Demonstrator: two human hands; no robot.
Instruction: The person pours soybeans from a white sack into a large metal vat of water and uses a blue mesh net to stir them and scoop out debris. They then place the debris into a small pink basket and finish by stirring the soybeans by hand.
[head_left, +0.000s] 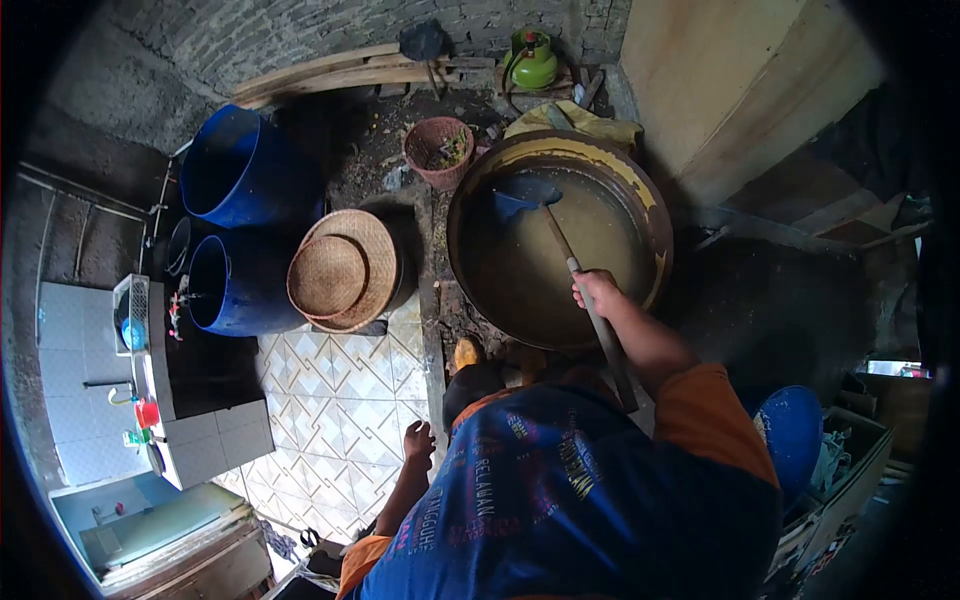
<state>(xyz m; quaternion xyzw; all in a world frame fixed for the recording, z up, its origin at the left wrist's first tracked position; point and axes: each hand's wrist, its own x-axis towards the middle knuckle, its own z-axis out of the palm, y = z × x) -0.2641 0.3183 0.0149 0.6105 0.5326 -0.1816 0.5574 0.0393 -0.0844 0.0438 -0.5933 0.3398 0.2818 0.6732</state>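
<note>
My right hand [597,292] is wrapped round the handle of a long-handled shovel [556,232]. Its handle is wood near the head and grey lower down, running back beside my body. The dark blue head lies in cloudy, brownish liquid [590,235] inside a large round vat [661,235], whose rim has worn yellow patches. How deep the head sits is hard to tell. My left hand [418,443] hangs low at my side over the tiled floor, away from the vat, its fingers loosely curled and holding nothing.
Two blue barrels [258,170] stand at the left beside stacked woven trays [375,265]. A pink basket [440,175] and a green gas cylinder [533,65] are beyond the vat. A sink counter [215,440] lies left; another blue container [790,430] is at right.
</note>
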